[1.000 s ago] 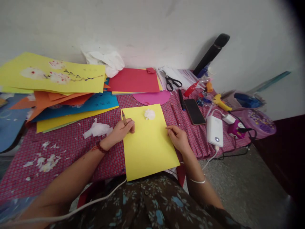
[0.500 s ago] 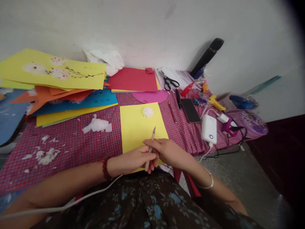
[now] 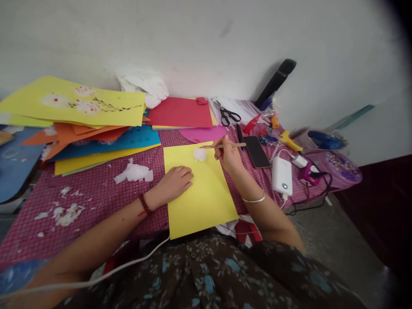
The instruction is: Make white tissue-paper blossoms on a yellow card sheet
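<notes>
A yellow sheet of paper [image 3: 202, 208] lies on the checked tablecloth, with a small white flower shape [image 3: 200, 155] near its top edge. My left hand [image 3: 175, 183] rests flat on the left side of this sheet, fingers stretched out and holding nothing. Over the sheet's upper right edge, my right hand [image 3: 229, 155] grips a pencil [image 3: 238, 145] between thumb and fingers. The pencil is nearly level, its left end close to the white flower; whether it touches cannot be made out.
Coloured papers are stacked at the left, topped by a yellow card with painted flowers [image 3: 86, 105]. Torn white tissue [image 3: 134, 171] and scraps lie left of the sheet. Scissors [image 3: 227, 115], a phone [image 3: 256, 152], a white power bank [image 3: 282, 176] and cables are on the right.
My hands have come apart from together near my body. The left has settled on the yellow sheet; the right has carried the pencil forward to the flower, turning it nearly level.
</notes>
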A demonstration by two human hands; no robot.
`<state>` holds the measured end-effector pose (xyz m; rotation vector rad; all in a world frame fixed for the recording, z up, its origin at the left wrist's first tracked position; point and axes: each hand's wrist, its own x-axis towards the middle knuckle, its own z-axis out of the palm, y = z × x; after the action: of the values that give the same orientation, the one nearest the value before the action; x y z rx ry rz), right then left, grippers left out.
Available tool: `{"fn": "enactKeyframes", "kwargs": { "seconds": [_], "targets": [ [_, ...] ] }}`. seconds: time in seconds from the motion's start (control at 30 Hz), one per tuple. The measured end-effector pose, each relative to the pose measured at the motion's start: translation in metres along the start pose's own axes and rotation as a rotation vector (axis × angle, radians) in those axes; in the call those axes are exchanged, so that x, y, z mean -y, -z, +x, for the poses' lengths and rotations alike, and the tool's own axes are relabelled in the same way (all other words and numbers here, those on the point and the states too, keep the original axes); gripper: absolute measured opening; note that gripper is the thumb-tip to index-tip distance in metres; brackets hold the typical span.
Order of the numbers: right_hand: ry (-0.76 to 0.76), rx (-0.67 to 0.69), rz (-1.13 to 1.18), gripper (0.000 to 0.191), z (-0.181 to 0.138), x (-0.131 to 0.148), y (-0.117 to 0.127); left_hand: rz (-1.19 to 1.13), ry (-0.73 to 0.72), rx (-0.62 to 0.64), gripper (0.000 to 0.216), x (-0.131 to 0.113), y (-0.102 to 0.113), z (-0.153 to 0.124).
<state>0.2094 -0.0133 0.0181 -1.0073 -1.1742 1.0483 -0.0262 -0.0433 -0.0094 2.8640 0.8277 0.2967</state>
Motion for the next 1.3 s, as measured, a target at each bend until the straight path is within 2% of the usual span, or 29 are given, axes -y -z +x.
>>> {"fn": "enactKeyframes", "kwargs": {
  "seconds": [0.13, 0.3, 0.63, 0.87, 0.93, 1.13, 1.23, 1.3],
  "targets": [
    [-0.077, -0.047, 0.035, 0.041, 0.004, -0.017, -0.002, -0.118, 0.006, -0.045, 0.024, 0.005, -0.002, 0.000],
    [-0.208, 0.012, 0.029, 0.036, 0.000, -0.024, 0.008, -0.230, 0.031, -0.038, 0.023, 0.011, -0.003, -0.001],
    [-0.277, -0.021, 0.054, 0.048, 0.000, -0.028, 0.010, -0.267, 0.029, -0.004, 0.027, 0.016, -0.005, -0.005],
    [-0.270, -0.024, 0.056, 0.053, -0.001, -0.026, 0.010, -0.269, 0.031, 0.001, 0.027, 0.017, -0.005, -0.005],
    [-0.218, -0.113, 0.045, 0.051, 0.002, -0.022, 0.017, -0.269, 0.036, -0.002, 0.027, 0.017, -0.005, -0.005],
    [0.069, -0.632, 0.048, 0.038, 0.019, -0.005, 0.075, -0.277, 0.046, -0.006, 0.027, 0.017, -0.006, -0.006],
    [0.061, -0.751, 0.125, 0.037, 0.025, -0.001, 0.102, -0.276, 0.050, -0.009, 0.026, 0.018, -0.007, -0.006],
    [0.039, -0.788, 0.159, 0.036, 0.027, -0.002, 0.110, -0.282, 0.047, -0.015, 0.026, 0.019, -0.008, -0.007]
  ]
}}
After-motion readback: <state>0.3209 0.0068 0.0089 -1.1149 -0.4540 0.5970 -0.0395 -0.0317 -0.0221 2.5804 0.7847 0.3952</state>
